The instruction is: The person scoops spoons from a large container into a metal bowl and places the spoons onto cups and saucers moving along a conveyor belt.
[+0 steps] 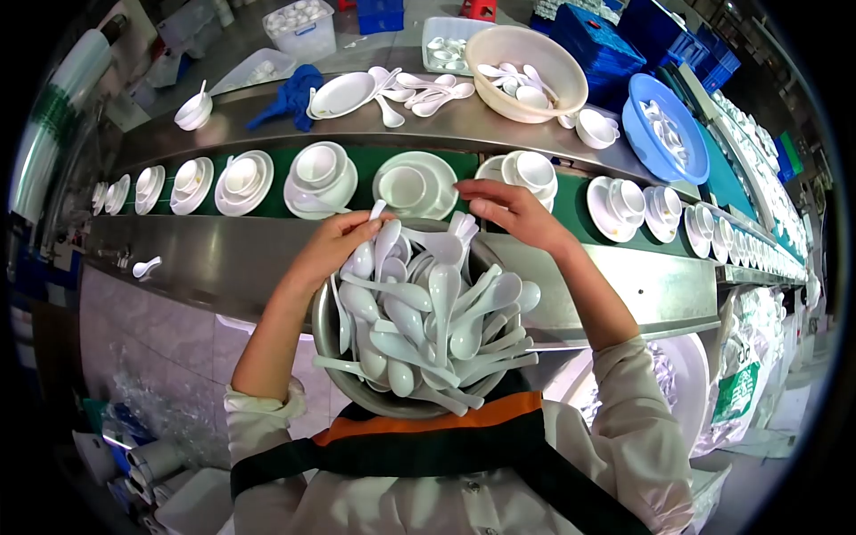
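A metal bowl (323,325) heaped with white spoons (443,299) sits against my front, below the belt's near edge. My left hand (337,242) is at its upper left rim, fingers closed on a white spoon (378,209) whose end sticks up past the fingertips. My right hand (515,212) is over the belt, fingers stretched out and apart, with no item visible in it. Its fingertips are beside a plate (443,171) carrying a smaller dish and a cup (402,186). Another stack with a cup (534,169) stands just behind that hand.
Along the green belt (364,169) run several dish stacks. A steel shelf behind it holds loose spoons (441,95), a beige basin (526,71), a blue basin (664,129) and a blue cloth (290,96). One spoon (147,267) lies at the near left ledge.
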`<state>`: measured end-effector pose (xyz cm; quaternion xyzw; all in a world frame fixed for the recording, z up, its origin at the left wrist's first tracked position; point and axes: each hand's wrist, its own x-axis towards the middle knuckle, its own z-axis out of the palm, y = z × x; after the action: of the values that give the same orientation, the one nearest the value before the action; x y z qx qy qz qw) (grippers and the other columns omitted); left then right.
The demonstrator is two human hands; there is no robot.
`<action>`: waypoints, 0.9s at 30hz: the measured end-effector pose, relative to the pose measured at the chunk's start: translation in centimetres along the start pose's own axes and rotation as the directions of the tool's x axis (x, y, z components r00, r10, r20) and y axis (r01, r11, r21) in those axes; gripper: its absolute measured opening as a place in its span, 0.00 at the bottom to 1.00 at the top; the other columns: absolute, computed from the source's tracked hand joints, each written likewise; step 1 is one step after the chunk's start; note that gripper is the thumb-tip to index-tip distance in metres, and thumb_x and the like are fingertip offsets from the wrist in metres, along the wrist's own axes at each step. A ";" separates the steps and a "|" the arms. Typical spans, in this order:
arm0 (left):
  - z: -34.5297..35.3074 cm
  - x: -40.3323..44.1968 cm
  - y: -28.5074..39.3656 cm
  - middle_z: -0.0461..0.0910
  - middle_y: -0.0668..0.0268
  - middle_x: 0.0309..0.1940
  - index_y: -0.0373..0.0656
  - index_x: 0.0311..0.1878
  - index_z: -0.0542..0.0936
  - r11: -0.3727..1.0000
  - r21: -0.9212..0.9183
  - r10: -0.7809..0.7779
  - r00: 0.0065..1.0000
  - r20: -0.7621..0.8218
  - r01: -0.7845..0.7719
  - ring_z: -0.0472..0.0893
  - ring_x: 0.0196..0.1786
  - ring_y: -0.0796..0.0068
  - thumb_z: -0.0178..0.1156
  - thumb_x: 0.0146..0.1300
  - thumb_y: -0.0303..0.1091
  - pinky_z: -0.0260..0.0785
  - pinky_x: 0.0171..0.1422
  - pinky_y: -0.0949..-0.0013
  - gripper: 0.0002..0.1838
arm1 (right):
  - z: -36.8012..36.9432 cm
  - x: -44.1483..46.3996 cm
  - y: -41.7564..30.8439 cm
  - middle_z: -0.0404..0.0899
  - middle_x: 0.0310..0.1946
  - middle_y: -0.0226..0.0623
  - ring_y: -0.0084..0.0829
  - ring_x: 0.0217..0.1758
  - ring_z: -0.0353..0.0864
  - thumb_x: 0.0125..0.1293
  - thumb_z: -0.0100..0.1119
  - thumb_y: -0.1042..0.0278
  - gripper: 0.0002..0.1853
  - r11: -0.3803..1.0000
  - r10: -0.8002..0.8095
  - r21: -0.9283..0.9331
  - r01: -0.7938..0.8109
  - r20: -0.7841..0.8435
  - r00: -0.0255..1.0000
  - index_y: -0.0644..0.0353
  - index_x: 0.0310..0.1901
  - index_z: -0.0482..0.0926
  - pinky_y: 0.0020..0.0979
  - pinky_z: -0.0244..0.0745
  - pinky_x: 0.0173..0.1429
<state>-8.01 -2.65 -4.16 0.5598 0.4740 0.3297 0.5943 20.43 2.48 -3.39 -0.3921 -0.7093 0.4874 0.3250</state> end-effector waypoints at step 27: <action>-3.1 15.5 -7.1 0.74 0.60 0.14 0.31 0.24 0.74 0.982 0.189 0.056 0.938 -0.342 0.011 0.75 0.12 0.69 0.53 0.61 0.38 0.65 0.13 0.68 0.18 | -4.0 -7.6 8.6 0.80 0.36 0.40 0.41 0.37 0.79 0.55 0.59 0.50 0.18 0.516 -0.102 -0.704 -0.489 -0.617 0.780 0.55 0.39 0.79 0.37 0.73 0.40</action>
<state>-6.71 11.64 -13.87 0.5523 0.5935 0.3832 0.4425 29.50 -0.51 -10.85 -0.7093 -0.6627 -0.0249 0.2388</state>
